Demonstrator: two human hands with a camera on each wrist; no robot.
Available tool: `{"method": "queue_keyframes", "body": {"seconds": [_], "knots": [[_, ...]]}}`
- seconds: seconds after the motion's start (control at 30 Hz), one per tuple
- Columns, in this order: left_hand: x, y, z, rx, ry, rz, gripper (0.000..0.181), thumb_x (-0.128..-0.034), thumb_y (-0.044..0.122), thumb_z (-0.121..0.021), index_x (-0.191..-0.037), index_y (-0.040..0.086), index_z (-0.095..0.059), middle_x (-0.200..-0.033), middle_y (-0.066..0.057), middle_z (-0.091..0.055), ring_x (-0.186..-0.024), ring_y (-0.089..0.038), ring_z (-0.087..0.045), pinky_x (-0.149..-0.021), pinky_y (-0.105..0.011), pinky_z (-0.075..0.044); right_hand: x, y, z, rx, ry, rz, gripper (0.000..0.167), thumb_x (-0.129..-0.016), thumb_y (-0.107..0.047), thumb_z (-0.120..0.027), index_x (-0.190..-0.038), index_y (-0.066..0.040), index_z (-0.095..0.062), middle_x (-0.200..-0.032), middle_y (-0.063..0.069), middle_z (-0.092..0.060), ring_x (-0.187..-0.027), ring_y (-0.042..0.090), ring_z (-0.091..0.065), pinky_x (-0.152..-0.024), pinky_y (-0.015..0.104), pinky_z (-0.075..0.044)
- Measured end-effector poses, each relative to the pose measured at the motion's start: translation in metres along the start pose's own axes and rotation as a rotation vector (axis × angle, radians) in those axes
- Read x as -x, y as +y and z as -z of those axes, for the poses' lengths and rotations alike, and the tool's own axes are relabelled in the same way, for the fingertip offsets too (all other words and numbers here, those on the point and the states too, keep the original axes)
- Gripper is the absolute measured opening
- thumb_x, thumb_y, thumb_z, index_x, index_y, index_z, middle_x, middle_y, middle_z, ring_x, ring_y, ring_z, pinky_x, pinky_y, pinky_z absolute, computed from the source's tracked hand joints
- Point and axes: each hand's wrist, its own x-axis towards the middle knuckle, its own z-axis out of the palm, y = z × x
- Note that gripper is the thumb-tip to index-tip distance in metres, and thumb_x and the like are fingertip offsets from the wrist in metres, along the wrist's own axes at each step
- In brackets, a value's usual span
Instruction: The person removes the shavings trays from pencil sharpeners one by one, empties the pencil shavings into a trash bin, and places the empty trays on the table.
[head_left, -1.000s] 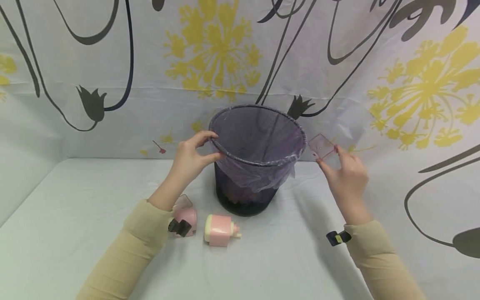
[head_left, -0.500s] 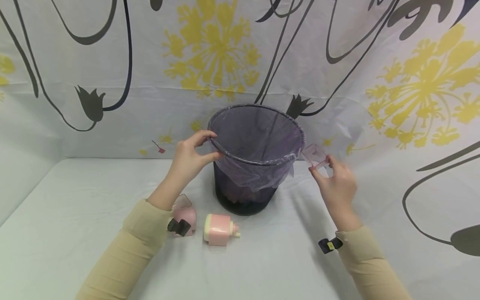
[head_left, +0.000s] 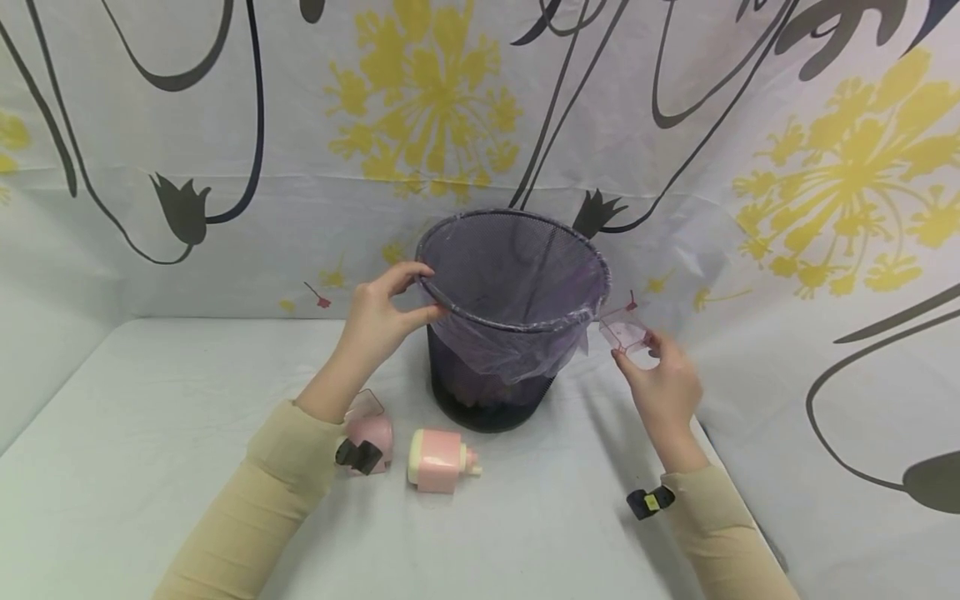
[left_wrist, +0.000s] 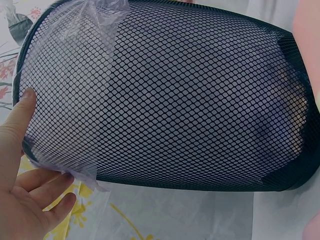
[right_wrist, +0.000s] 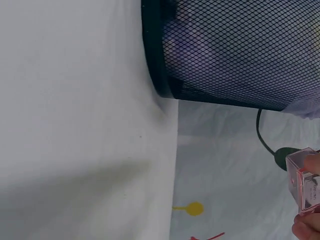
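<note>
My left hand (head_left: pixel 375 312) pinches the near-left rim of a dark mesh trash bin (head_left: pixel 450 375), which stands upright and is lined with a thin purple bag (head_left: pixel 510 354). In the left wrist view, the thumb lies against the mesh bin (left_wrist: pixel 175 100) close to its rim. To the right of the bin, my right hand (head_left: pixel 667 387) holds a small clear plastic box (head_left: pixel 621 332) with pink edges between thumb and fingers. The right wrist view shows only part of that box (right_wrist: pixel 300 182), with some printing on one face.
A pink and cream pump bottle (head_left: pixel 438 461) lies on its side on the white tabletop (head_left: pixel 547 517) before the bin. Partly behind the left wrist sits a pink object (head_left: pixel 372 435) with a clear part. A flower-patterned sheet (head_left: pixel 300 125) hangs behind.
My right hand has come left and slightly down with the clear box, tilting it, so it is closer to the bin. The left hand stays on the rim.
</note>
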Motion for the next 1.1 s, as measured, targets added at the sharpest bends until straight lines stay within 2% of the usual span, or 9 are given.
{"method": "queue_keyframes", "body": {"seconds": [0.27, 0.5, 1.1], "knots": [[0.0, -0.001, 0.0, -0.004, 0.002, 0.008, 0.046, -0.0735, 0.019, -0.084, -0.116, 0.018, -0.065, -0.121, -0.004, -0.064, -0.113, -0.024, -0.058, -0.094, -0.044, -0.046, 0.01, 0.005, -0.006, 0.018, -0.046, -0.096, 0.047, -0.072, -0.031, -0.084, -0.103, -0.003, -0.064, -0.094, 0.016, -0.07, -0.082, 0.033, -0.064, -0.059, 0.048, -0.043], [0.0, -0.002, 0.0, 0.004, -0.001, 0.007, 0.047, -0.0735, 0.02, -0.084, -0.117, 0.016, -0.064, -0.123, -0.005, -0.063, -0.114, -0.025, -0.058, -0.094, -0.045, -0.046, 0.017, 0.008, -0.01, 0.031, -0.106, -0.183, 0.048, -0.074, -0.034, -0.082, -0.105, -0.004, -0.063, -0.094, 0.015, -0.071, -0.083, 0.031, -0.065, -0.061, 0.047, -0.043], [0.001, 0.0, 0.001, 0.004, -0.012, 0.036, 0.046, -0.0746, 0.023, -0.083, -0.117, 0.021, -0.064, -0.125, -0.004, -0.062, -0.116, -0.025, -0.056, -0.094, -0.047, -0.045, 0.033, 0.016, -0.021, 0.059, -0.221, -0.286, 0.05, -0.076, -0.038, -0.08, -0.106, -0.003, -0.061, -0.096, 0.016, -0.07, -0.083, 0.031, -0.064, -0.062, 0.048, -0.043]]}}
